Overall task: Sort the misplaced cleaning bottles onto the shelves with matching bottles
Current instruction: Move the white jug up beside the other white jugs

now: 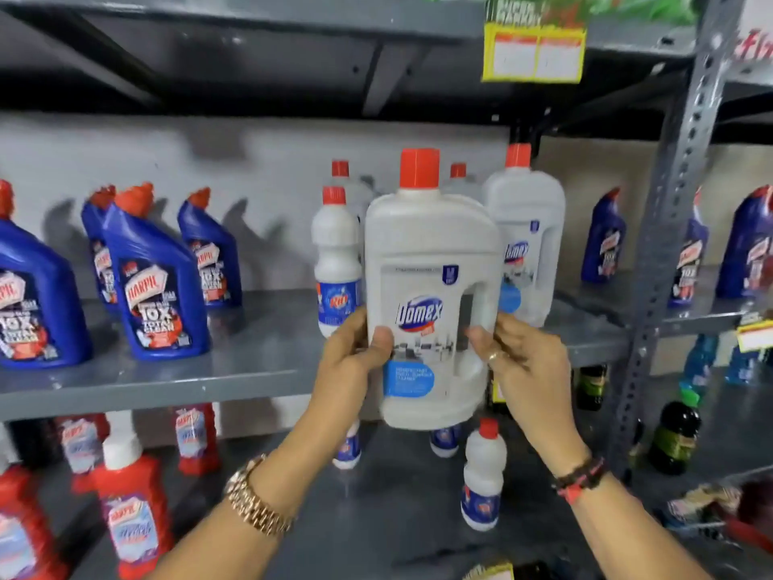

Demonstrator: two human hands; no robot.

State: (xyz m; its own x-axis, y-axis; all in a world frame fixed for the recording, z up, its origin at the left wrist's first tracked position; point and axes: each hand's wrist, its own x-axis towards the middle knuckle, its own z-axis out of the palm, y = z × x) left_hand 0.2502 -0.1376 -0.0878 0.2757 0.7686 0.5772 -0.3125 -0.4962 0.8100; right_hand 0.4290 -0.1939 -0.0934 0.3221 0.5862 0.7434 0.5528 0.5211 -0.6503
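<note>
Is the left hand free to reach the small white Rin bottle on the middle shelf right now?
Probably not as things stand. The left hand is gripping the big Domex bottle together with the right hand. The Rin bottle stands just behind it, with nothing in between, so letting go first should make it reachable.

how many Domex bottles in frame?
2. One Domex bottle is held in front of the middle shelf by the left hand and right hand; the second Domex bottle stands behind it on that shelf. More may be hidden behind them.
</note>
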